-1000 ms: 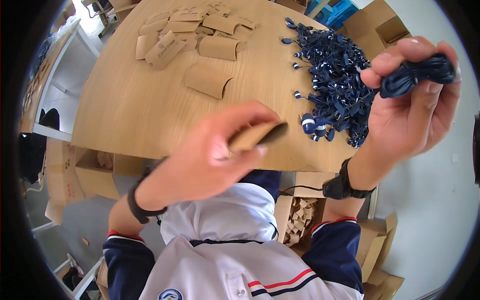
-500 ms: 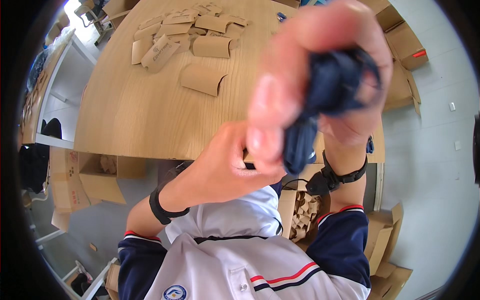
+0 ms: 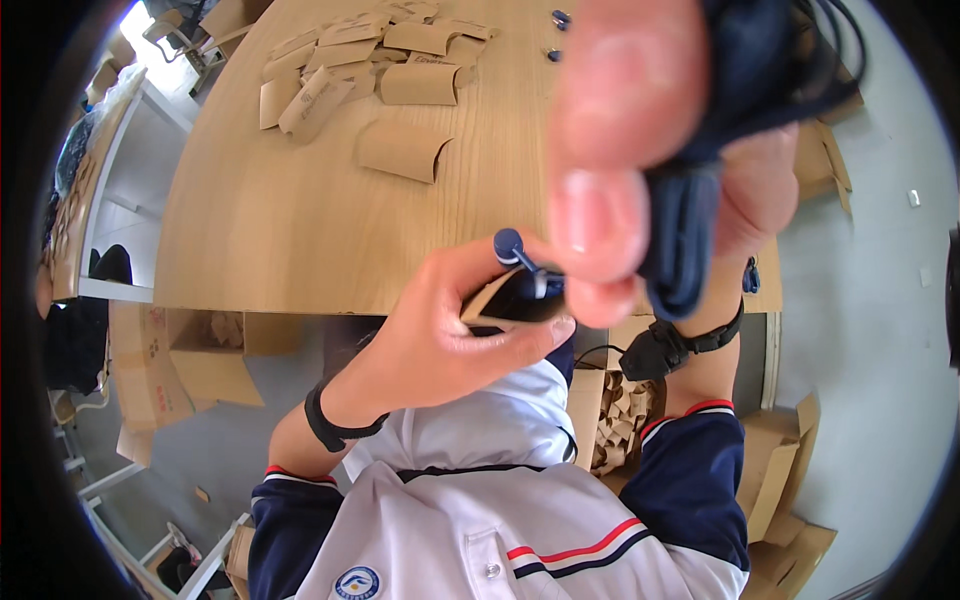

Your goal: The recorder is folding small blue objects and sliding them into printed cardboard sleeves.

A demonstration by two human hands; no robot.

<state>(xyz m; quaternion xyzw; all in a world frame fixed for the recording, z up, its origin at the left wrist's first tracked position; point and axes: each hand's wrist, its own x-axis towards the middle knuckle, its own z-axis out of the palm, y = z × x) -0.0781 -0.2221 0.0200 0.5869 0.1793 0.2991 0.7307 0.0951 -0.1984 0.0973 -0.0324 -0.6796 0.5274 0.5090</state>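
Observation:
My left hand is wrapped round a small brown cardboard sleeve box near the table's front edge. Its open end faces up, and a dark blue earbud pokes out of that opening with something white beside it. Close to the camera and blurred, my right hand pinches a coiled dark blue cable bundle between thumb and fingers. Loose loops of the cable trail off at the top right. My right hand covers part of the sleeve box.
Several flat brown cardboard sleeves lie heaped on the wooden table. Small blue pieces sit at its far side. An open carton of cardboard pieces stands by my lap. More cartons rest on the floor at left and right.
My right hand has moved right and nearer the camera with the cable bundle, uncovering the sleeve box opening and earbud at my left hand. My left hand keeps roughly its place.

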